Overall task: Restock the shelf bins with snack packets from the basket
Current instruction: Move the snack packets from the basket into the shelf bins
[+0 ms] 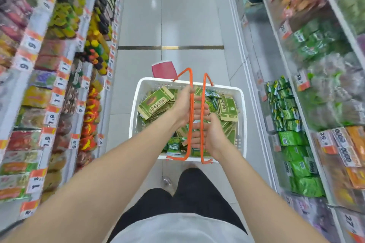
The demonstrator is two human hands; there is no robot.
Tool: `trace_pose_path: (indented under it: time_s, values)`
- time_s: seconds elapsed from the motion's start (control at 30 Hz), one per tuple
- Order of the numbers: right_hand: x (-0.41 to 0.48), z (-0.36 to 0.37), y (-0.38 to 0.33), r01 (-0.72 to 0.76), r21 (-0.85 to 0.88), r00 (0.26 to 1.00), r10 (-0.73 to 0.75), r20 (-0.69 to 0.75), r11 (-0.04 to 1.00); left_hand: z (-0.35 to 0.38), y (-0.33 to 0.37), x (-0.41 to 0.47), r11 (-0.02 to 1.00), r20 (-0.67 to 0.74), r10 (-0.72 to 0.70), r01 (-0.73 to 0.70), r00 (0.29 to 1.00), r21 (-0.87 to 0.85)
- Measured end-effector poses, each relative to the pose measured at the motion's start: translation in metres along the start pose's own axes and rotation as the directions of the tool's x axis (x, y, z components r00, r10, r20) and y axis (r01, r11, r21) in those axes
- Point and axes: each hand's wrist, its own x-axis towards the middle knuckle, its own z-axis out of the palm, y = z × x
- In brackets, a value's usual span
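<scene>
The person wears a pale grey top [177, 230] and black legwear [199, 193]

The only view comes from a wide-angle camera on the person's head, facing forward and steeply down the aisle floor [171, 16], close above the left hand [184, 104] and right hand [214, 137] at the white basket [134, 112], while the shelves [49, 77] bend in along both edges, seemingly too smeared to read properly.
</scene>
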Motion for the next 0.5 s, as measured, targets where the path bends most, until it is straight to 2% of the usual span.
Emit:
trace_pose_path:
  time_s: [0.17,0.3,0.5]
  values:
    - [0.077,0.025,-0.092,0.039,0.160,0.999,-0.038,-0.012,0.986,-0.011,0.098,0.084,0.993,0.027,0.021,-0.023,0.999,0.112]
    - [0.123,0.044,-0.166,-0.002,0.228,1.000,0.003,-0.006,0.974,-0.019,0.167,0.139,0.984,0.018,0.007,-0.010,1.000,0.176]
    - [0.175,0.062,-0.268,0.050,0.360,0.989,0.003,-0.145,0.932,-0.022,0.263,0.214,0.963,0.073,-0.019,-0.002,0.997,0.269]
